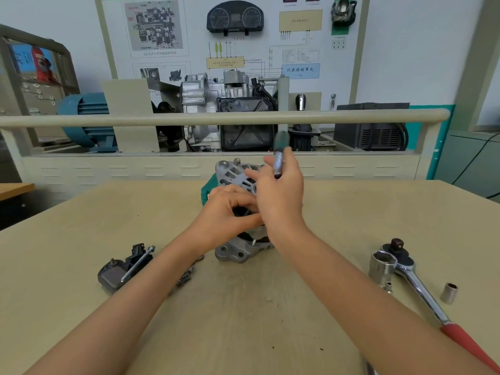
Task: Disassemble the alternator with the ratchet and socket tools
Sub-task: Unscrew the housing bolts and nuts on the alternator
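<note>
Holding a slim green-handled driver tool (279,155) upright, the right hand (280,193) has its fingers curled round the metal shank, handle pointing away toward the far rail. The left hand (230,212) is curled over the grey cast-aluminium alternator (235,171), which sits at the middle of the beige wooden table (270,307) against a green block (205,194); whether the left fingers pinch a small part or merely steady the housing I cannot tell, since the hands hide the spot.

To do this step well, the left hand should probably brace the housing firmly while the tool tip is seated square before any turning, so it does not slip on a fastener.

Room is good: the near table surface between the forearms is open. To the left lie a removed black regulator part with a metal rod (124,266) and small loose fasteners (186,277), near the left forearm, so an elbow sweep could scatter them. To the right, well apart, rest the chrome ratchet with red handle (422,288), a large chrome socket (381,266) and a small loose socket (449,293).
</note>
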The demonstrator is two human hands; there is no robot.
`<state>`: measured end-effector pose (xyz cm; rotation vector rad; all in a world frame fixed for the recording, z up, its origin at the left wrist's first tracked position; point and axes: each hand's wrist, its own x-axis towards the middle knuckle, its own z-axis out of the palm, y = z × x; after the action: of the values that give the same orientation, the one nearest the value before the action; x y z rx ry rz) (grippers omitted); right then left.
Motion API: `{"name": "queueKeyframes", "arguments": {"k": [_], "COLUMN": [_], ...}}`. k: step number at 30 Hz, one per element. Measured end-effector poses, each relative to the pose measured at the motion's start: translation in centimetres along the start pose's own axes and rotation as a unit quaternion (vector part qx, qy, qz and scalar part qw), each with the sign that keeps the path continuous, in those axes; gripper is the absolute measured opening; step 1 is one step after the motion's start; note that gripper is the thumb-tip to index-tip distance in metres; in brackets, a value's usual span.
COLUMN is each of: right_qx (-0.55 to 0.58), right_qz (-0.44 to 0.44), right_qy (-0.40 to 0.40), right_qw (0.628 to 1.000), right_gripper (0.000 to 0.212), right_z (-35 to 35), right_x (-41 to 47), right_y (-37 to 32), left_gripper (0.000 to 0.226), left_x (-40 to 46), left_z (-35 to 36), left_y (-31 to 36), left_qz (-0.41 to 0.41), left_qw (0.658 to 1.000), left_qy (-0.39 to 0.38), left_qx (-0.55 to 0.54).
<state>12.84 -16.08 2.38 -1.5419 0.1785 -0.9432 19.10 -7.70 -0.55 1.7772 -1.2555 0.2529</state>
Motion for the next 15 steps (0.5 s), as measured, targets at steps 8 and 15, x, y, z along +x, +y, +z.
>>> {"name": "queueKeyframes", "arguments": {"k": [8, 15], "right_qx": [0.119, 0.078], "right_qz": [0.106, -0.015], "right_qy": [-0.425, -0.104], "right_qw": [0.891, 0.991], "right_gripper": [0.041, 0.044], "right_z": [-3.5, -0.6], "right_x": [2.2, -1.1], "right_y": [-1.5, 0.1], "left_gripper": [0.015, 0.03], "left_x": [0.0, -0.1], "left_z": [-0.3, -0.3], "left_y": [-0.3, -0.2], "left_qz": [0.033, 0.035], "left_qw": [0.998, 0.997], "left_qy": [-0.031, -0.027], "left_qx": [-0.034, -0.06]}}
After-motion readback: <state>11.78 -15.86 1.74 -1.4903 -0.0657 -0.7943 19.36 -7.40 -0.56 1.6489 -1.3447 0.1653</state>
